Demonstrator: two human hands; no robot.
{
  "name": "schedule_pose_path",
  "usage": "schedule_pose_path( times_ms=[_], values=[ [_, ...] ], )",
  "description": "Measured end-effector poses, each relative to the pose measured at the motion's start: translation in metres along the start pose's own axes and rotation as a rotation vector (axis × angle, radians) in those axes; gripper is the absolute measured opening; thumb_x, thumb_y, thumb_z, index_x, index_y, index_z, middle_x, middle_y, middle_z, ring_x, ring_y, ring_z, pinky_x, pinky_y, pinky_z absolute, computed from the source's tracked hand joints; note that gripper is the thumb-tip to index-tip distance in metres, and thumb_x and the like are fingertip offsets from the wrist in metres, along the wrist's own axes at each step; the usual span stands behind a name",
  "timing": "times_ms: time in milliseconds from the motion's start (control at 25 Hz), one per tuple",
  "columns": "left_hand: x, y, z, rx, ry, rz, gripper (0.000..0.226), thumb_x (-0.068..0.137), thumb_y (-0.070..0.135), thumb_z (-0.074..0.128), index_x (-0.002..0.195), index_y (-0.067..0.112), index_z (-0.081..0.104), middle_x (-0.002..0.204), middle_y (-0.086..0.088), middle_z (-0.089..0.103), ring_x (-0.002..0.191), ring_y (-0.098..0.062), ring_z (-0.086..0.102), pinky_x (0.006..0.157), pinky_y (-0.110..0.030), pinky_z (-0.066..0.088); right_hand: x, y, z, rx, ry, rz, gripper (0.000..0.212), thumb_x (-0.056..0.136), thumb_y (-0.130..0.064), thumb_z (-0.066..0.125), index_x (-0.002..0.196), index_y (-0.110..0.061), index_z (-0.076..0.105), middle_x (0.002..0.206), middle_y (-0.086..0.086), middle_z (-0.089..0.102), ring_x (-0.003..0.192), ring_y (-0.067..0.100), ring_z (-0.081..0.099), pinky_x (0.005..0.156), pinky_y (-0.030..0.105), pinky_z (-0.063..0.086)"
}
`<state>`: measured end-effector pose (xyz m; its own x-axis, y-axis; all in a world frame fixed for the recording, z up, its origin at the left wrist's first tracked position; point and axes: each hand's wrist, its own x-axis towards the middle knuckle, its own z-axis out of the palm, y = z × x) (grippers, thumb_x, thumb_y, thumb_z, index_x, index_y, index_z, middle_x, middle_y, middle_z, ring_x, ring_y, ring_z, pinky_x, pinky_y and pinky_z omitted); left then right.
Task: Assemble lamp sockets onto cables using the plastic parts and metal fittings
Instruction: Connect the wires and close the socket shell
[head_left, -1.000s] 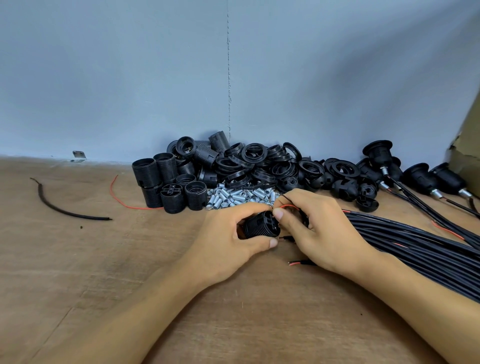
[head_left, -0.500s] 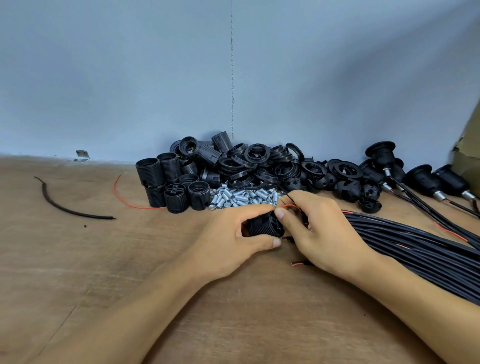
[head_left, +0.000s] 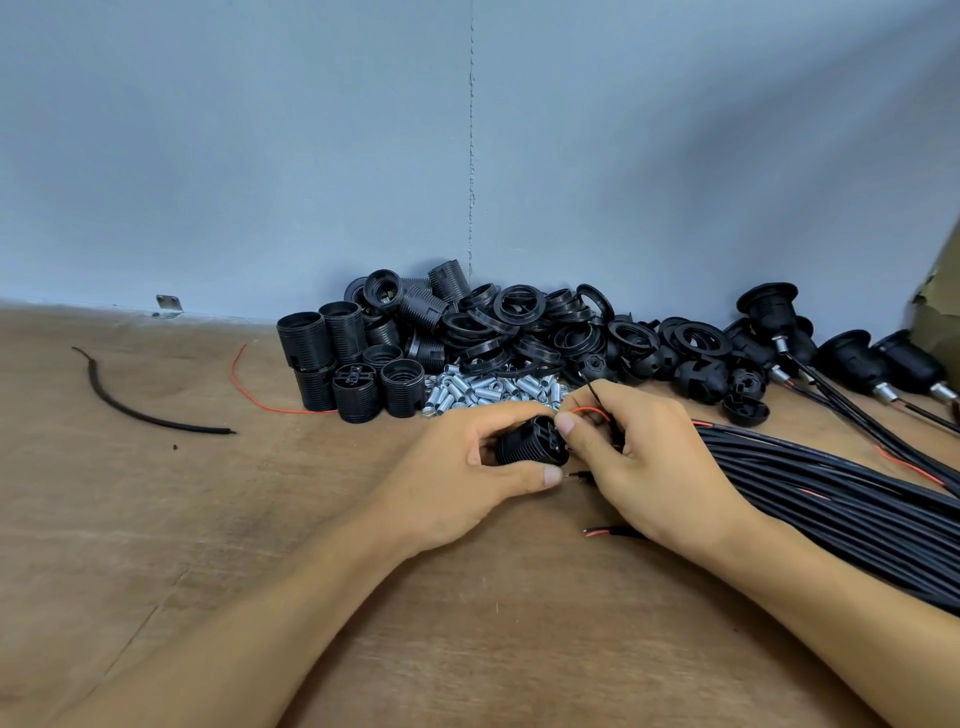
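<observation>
We are looking at a job that is only partly done. Going from the left, a heap of threaded socket bodies (head_left: 332, 353) is sitting unused at the back of the worktop (head_left: 208, 519). Loose metal fittings (head_left: 488, 392) are lying in front of it, with rings (head_left: 519, 304) and domed caps (head_left: 698, 382) piling up beside. Far right, a few finished sockets (head_left: 769, 306) are already sitting on their cables, so we are judging that most of the cable bundle (head_left: 831, 488) is waiting its turn.

Our left hand (head_left: 467, 478) is gripping one socket body (head_left: 530, 441) sideways just above the worktop, fingers over it, thumb under, terminal end facing right. Our right hand (head_left: 660, 467) is pinching the red wire (head_left: 589, 411) at that end between thumb and forefinger, with the black wire (head_left: 595, 397) sticking up beside. Whether either wire is sitting in a terminal, we are not able to tell.
</observation>
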<state>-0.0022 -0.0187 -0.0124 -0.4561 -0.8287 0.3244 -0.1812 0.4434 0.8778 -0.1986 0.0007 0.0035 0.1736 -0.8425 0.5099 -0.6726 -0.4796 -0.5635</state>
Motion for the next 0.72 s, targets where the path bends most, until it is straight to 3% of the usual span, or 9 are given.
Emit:
schedule_pose_path(
  times_ms=[160, 280, 400, 520, 600, 720],
  values=[
    [0.0011, 0.0009, 0.0004, 0.038, -0.005, -0.012, 0.055, 0.086, 0.015, 0.081, 0.104, 0.065, 0.067, 0.111, 0.033, 0.07, 0.107, 0.014, 0.063, 0.085, -0.001, 0.043, 0.0001, -0.0015, 0.0009, -0.026, 0.006, -0.001, 0.014, 0.096, -0.033, 0.057, 0.084, -0.027, 0.06, 0.069, -0.007, 0.06, 0.071, 0.014, 0.056, 0.064, 0.034, 0.046],
    [0.0026, -0.0044, -0.0008, 0.035, -0.01, -0.036, 0.048, 0.085, 0.02, 0.082, 0.122, 0.048, 0.067, 0.123, 0.027, 0.069, 0.119, 0.008, 0.06, 0.1, -0.012, 0.044, 0.0017, -0.0017, 0.0038, -0.046, 0.029, 0.031, 0.013, 0.096, -0.033, 0.058, 0.084, -0.027, 0.06, 0.068, -0.009, 0.059, 0.067, 0.011, 0.054, 0.061, 0.038, 0.046],
    [0.0024, -0.0043, -0.0004, 0.039, -0.01, -0.058, 0.051, 0.085, 0.021, 0.082, 0.132, 0.033, 0.065, 0.129, 0.022, 0.067, 0.124, 0.005, 0.058, 0.111, -0.026, 0.041, 0.0021, -0.0029, 0.0045, -0.046, 0.036, 0.037, 0.013, 0.095, -0.033, 0.059, 0.083, -0.028, 0.06, 0.068, -0.008, 0.06, 0.066, 0.012, 0.053, 0.06, 0.036, 0.045],
    [0.0022, -0.0029, -0.0002, 0.018, -0.011, -0.048, 0.045, 0.086, 0.018, 0.081, 0.122, 0.041, 0.067, 0.123, 0.024, 0.07, 0.119, 0.005, 0.061, 0.103, -0.018, 0.044, 0.001, -0.0029, 0.0023, -0.023, 0.019, 0.028, 0.014, 0.094, -0.032, 0.06, 0.081, -0.028, 0.061, 0.068, -0.007, 0.06, 0.063, 0.012, 0.053, 0.055, 0.025, 0.04],
    [0.0027, -0.004, -0.0013, -0.002, -0.02, -0.052, 0.044, 0.087, 0.016, 0.08, 0.123, 0.037, 0.068, 0.122, 0.021, 0.071, 0.118, 0.002, 0.063, 0.101, -0.017, 0.046, 0.0008, -0.0015, 0.0016, 0.014, 0.025, 0.049, 0.014, 0.094, -0.03, 0.064, 0.08, -0.028, 0.063, 0.07, -0.009, 0.062, 0.06, 0.008, 0.051, 0.054, 0.017, 0.036],
    [0.0032, -0.0054, -0.0019, -0.011, -0.023, -0.058, 0.049, 0.086, 0.018, 0.081, 0.131, 0.03, 0.067, 0.125, 0.017, 0.071, 0.121, -0.002, 0.062, 0.11, -0.031, 0.044, 0.0009, 0.0002, 0.0, 0.074, 0.042, 0.083, 0.012, 0.092, -0.03, 0.067, 0.08, -0.029, 0.067, 0.07, -0.01, 0.065, 0.062, 0.009, 0.055, 0.057, 0.019, 0.041]
  ],
)
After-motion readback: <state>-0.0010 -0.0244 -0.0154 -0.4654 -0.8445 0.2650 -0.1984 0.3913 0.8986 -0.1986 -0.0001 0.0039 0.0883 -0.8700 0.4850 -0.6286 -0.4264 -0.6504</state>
